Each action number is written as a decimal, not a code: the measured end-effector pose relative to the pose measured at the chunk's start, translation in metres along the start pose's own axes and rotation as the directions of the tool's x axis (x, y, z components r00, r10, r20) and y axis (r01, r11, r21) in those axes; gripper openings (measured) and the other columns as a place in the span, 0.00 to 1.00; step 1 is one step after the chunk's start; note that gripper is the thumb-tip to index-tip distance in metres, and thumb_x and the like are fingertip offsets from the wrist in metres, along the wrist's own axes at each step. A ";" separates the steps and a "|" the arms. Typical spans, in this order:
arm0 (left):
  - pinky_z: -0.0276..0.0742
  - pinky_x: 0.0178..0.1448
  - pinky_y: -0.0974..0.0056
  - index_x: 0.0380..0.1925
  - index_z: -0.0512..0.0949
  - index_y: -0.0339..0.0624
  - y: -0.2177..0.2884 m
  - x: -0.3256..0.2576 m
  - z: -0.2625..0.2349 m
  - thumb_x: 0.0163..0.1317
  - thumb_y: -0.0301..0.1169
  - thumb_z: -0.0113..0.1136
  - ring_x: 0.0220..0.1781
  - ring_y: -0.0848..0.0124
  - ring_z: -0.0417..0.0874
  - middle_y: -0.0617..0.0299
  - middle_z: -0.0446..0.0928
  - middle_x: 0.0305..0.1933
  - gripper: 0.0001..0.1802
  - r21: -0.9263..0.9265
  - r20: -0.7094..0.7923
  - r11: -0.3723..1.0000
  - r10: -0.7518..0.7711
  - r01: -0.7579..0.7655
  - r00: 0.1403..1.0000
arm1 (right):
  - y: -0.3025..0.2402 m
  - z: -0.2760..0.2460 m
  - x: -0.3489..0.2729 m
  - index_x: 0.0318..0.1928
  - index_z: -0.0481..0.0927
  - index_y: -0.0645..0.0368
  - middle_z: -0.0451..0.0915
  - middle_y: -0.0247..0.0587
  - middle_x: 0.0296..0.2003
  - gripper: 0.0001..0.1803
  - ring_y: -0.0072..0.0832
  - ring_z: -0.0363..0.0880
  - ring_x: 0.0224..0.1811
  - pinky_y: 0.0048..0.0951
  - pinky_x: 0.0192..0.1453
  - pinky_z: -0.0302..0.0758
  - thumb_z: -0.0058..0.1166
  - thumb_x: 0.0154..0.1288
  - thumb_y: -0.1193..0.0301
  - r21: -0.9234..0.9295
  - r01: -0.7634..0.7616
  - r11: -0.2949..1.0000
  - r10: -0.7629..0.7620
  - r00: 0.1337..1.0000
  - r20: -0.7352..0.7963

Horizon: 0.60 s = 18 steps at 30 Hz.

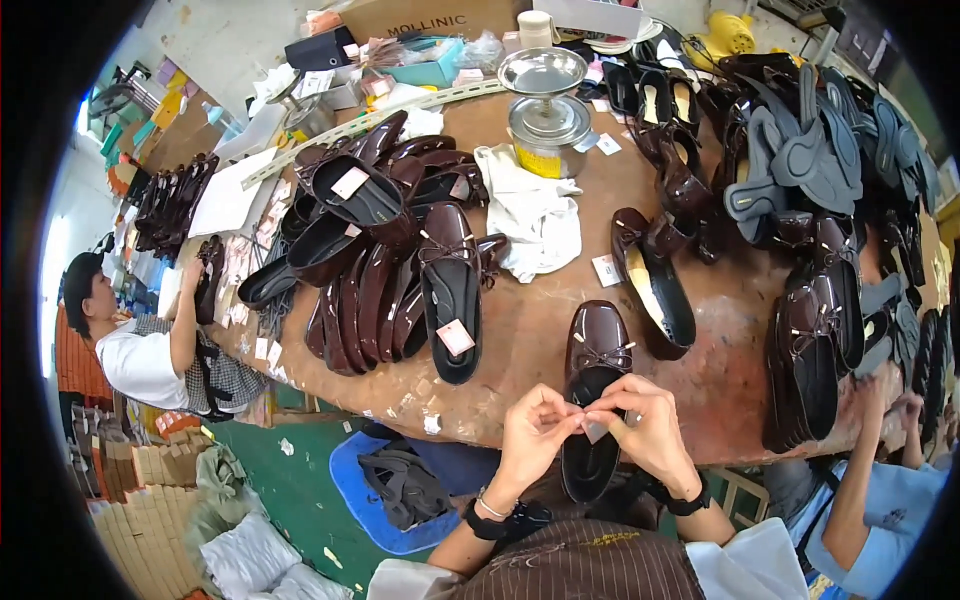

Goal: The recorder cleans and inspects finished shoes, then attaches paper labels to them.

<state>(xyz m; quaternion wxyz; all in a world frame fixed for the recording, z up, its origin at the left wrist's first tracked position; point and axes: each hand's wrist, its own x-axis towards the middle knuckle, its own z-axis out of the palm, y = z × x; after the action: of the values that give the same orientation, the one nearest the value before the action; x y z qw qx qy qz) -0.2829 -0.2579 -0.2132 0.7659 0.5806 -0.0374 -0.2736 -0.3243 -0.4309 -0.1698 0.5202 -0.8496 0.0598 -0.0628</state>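
A dark burgundy bow-front loafer (592,330) lies toe away from me at the table's near edge, its black insole partly behind my hands. Over its opening, my left hand (535,440) and my right hand (648,428) meet fingertip to fingertip. Both are closed in a pinch on a small pale paper label (594,432), mostly covered by the fingers. To the left, another bow loafer (448,290) has a pinkish label (456,338) on its insole. A loafer with a light insole (655,295) stands to the right, next to a loose label (606,270).
Burgundy shoes (365,300) are heaped at left, more shoes (805,350) at right under grey insoles (800,150). A metal dish on a can (545,75) and a white cloth (525,215) sit farther back. A blue tub (360,500) stands below. People (135,350) work on both sides.
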 end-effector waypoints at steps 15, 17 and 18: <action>0.73 0.28 0.58 0.43 0.70 0.34 0.007 -0.016 0.009 0.57 0.33 0.72 0.25 0.66 0.81 0.54 0.76 0.25 0.22 0.811 -0.086 0.583 0.209 -0.053 0.974 | 0.036 -0.054 0.012 0.46 0.84 0.60 0.81 0.44 0.37 0.16 0.37 0.80 0.39 0.35 0.44 0.77 0.67 0.55 0.75 -0.193 -0.037 0.981 -0.037 0.930 -0.367; 0.70 0.27 0.61 0.37 0.69 0.33 -0.007 -0.018 0.005 0.64 0.35 0.65 0.18 0.65 0.71 0.52 0.63 0.16 0.17 0.847 -0.016 0.532 0.053 -0.015 0.998 | 0.054 -0.057 0.019 0.45 0.81 0.60 0.79 0.44 0.38 0.18 0.44 0.77 0.46 0.43 0.50 0.75 0.67 0.51 0.75 -0.454 -0.078 0.888 -0.080 0.944 -0.319; 0.70 0.27 0.61 0.37 0.69 0.33 -0.005 -0.018 0.002 0.64 0.35 0.65 0.18 0.65 0.71 0.52 0.63 0.16 0.17 0.849 -0.009 0.528 0.050 -0.019 0.999 | 0.064 -0.056 0.021 0.45 0.81 0.60 0.79 0.44 0.38 0.18 0.44 0.77 0.46 0.43 0.50 0.75 0.67 0.51 0.75 -0.452 -0.085 0.888 -0.076 0.942 -0.326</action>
<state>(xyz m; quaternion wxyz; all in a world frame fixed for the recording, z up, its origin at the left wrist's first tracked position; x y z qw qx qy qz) -0.3006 -0.2523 -0.2126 0.3936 0.8828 -0.1647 -0.1964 -0.3158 -0.5122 -0.2012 0.2868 -0.9250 0.1624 -0.1891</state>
